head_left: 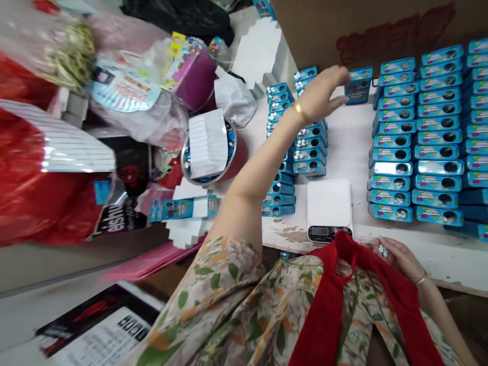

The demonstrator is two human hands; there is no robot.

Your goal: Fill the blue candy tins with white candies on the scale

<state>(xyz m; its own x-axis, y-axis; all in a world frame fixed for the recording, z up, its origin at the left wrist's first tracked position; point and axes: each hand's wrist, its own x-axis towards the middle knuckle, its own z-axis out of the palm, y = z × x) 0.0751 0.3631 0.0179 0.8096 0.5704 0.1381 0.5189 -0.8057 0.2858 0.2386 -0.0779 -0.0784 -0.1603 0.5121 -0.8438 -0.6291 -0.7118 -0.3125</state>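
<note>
Chipped white tabletop (442,256); brown cardboard (312,30) behind

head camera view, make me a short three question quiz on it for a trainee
1. Which hand holds the small white pieces?
2. True or false: the white scale lies between two groups of blue boxes.
3. The left hand has its fingers nearest:
a) the white scale
b) the lone blue box
c) the purple tub

Key: 1. The right hand; 2. True; 3. b

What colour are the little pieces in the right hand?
White. The pieces in the right hand show best in the head view.
</note>
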